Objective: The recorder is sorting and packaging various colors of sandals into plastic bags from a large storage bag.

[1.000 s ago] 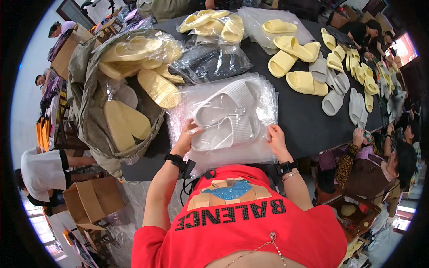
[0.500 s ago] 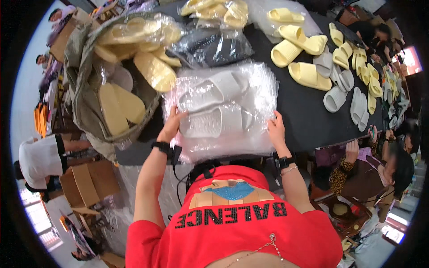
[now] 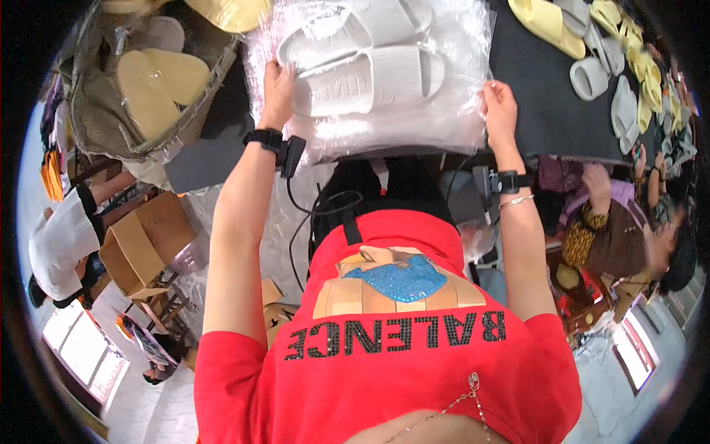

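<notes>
A pair of light grey slide slippers (image 3: 333, 89) lies side by side inside a clear plastic bag (image 3: 462, 89) on top of a stack of similar flat bags. With toes to the right, the slippers show ribbed footbeds. At the left edge of the bag, by the slippers' heels, my left hand (image 3: 276, 95) is closed on the plastic. My right hand (image 3: 501, 112) pinches the bag's edge on the right, beyond the toes. Both wrists wear dark bands, and a cable runs from the left one.
On the left stands a grey-green sack (image 3: 92, 118) with yellow slippers (image 3: 159, 85) in it. Loose yellow and grey slippers (image 3: 589, 78) lie along the right of the black table (image 3: 525, 66). A cardboard box (image 3: 151, 240) and other people are nearby.
The view has tilted down, so the table and bag sit higher in the picture. Both hands stay at the bag's two sides; the right fingers now pinch its edge more closely.
</notes>
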{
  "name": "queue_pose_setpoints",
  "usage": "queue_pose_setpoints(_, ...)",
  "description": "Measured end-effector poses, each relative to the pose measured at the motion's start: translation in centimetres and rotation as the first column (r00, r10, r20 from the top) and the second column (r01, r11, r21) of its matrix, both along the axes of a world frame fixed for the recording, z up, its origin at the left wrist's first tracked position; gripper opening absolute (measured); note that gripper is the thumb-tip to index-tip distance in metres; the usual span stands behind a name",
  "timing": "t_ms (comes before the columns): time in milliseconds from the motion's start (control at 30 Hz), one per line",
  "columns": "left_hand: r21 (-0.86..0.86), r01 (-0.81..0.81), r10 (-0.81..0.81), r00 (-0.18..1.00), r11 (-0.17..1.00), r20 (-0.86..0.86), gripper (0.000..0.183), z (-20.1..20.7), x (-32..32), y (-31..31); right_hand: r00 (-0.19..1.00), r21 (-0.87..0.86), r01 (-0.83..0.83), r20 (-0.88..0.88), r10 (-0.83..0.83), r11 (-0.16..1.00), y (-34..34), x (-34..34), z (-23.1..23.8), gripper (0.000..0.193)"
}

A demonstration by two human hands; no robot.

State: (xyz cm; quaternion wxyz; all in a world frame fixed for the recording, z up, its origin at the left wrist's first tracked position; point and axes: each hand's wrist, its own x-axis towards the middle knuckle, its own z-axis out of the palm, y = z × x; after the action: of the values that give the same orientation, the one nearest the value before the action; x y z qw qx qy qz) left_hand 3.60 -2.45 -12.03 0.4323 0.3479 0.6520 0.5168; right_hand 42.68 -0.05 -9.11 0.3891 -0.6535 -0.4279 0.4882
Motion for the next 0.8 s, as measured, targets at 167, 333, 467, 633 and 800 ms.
queue_pose_setpoints(167,-0.098,0.047,-0.038,0.995,0.994,0.094,0.038,0.7,-0.2,0.2,0.861,0.15,-0.052,0.508,-0.032,0.987,-1.6,0.1,2.5,0.033)
queue_pose_setpoints(333,-0.084,0.081,-0.075,0.995,0.993,0.069,0.043,0.6,-0.5,-0.1,0.41,0.221,-0.505,0.912,0.007,0.835,-2.7,-0.5,2.9,0.037)
queue_pose_setpoints(467,-0.074,0.069,-0.065,0.996,0.995,0.059,0.046,0.7,-0.3,-0.1,0.159,-0.009,-0.582,0.979,0.125,0.813,-4.3,-2.6,1.2,0.054)
queue_pose_setpoints(633,0.016,0.109,-0.108,0.992,0.994,-0.072,0.044,1.6,0.4,-0.2,0.319,-0.052,-0.582,0.903,0.287,0.812,-5.9,-1.0,-1.6,0.068)
queue_pose_setpoints(800,-0.088,0.099,-0.11,0.985,0.991,-0.133,0.044,5.1,0.6,1.0,0.549,-0.005,-0.541,0.756,0.357,0.841,-5.4,1.2,-1.4,0.061)
